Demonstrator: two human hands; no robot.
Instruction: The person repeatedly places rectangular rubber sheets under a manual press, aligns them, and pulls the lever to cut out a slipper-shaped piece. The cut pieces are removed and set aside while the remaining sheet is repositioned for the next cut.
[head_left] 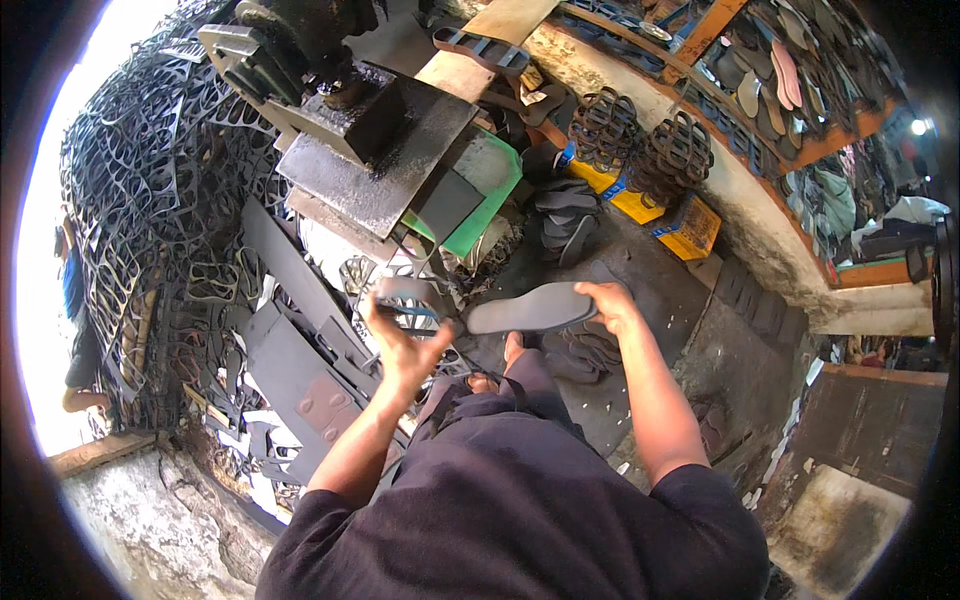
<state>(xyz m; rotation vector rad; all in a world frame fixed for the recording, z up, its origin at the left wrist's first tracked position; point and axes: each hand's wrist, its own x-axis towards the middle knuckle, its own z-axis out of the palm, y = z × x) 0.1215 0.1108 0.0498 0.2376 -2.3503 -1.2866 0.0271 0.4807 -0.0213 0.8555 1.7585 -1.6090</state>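
Right hand [608, 300] pinches grey foam sole-shaped cutout [530, 309] by heel end, held mid-air. Left hand [405, 340] closed on thin dark blue-edged tool [405, 311]. Step, likely: trimming sole edge. Next needs steady alignment.

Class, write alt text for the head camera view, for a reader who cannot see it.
Seen from above, a person's right hand holds a grey sole-shaped cutout, while the left hand holds a small dark piece. Ahead stands a black metal press, with heaps of cut-out rubber sheet scrap to the left.
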